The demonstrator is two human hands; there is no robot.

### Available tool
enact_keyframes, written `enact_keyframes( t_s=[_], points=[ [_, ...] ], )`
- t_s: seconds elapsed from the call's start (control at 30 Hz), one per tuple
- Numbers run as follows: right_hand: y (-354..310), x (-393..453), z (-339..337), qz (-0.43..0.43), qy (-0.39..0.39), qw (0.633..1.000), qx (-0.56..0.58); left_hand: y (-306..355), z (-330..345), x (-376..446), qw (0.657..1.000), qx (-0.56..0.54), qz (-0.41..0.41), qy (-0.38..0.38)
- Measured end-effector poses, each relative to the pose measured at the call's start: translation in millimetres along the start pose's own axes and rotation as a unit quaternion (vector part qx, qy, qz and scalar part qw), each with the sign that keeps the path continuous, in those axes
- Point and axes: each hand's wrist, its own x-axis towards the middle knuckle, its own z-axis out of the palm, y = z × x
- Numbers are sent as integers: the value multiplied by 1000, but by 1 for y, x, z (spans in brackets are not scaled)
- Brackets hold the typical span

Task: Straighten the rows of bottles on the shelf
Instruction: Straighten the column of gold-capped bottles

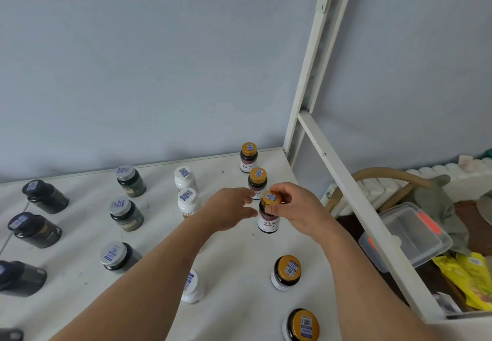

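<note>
head view shows my right hand [294, 208] pinching the gold cap of the third bottle [269, 216] in the right-hand row, upright on the white shelf [234, 250], while my left hand [226, 208], fingers loose and holding nothing, hovers just beside it. i'd slide it back in line behind the two gold-capped bottles [253, 170], label facing front. its label has chinese characters i can't read surely; barcode stickers top every cap.

White shelf [234, 250] carries upright bottles in four rough rows running front to back. Far left: black bottles [37, 230], dark caps. Next: green bottles [127, 214], silver caps. Middle: white bottles [187, 202], white caps. Right: dark gold-capped bottles [249, 157]; the third one back [269, 214] stands slightly right of its neighbours.
</note>
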Motion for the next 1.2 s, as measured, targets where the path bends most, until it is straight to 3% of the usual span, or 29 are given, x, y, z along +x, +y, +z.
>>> enact_keyframes(
  t_s=[0.43,0.53,0.67,0.77,0.87,1.03,1.2],
  points=[
    [16,-10,14,18,-39,999,-24,-2,4,2,999,38,21,29],
    [5,-3,6,3,-3,1000,2,-6,2,7,998,38,20,46],
    [-10,29,-4,-10,41,999,-30,-10,-1,15,989,134,14,59],
    [-15,59,-4,-17,4,997,-71,-14,-3,22,961,264,35,75],
    [-14,79,2,-20,-48,995,-86,-18,-2,31,945,317,34,76],
    [-9,88,1,-50,-29,994,-95,-19,4,40,988,139,-42,51],
    [-25,90,-11,-68,-38,993,-83,-21,2,47,997,-4,-67,48]
  ],
)
